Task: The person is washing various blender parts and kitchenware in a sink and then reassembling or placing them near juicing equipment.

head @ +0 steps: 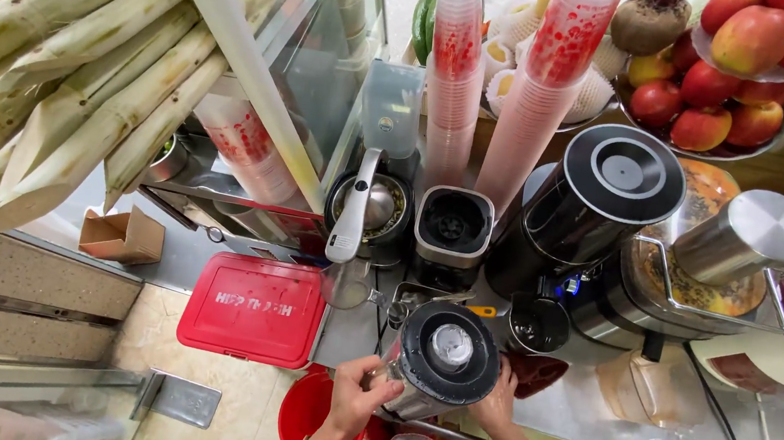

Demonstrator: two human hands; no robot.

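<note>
Both your hands are clamped on the blender jar point(443, 359), your left hand point(356, 393) wrapped round its side and your right hand point(497, 403) against the other. The jar sits at the counter's point(586, 405) near edge, just before the blender base point(452, 228), black lid up.

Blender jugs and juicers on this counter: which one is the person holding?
The black-lidded blender jug nearest the camera, gripped by the left hand and right hand. The black juicer and steel juicer stand untouched behind it.
</note>
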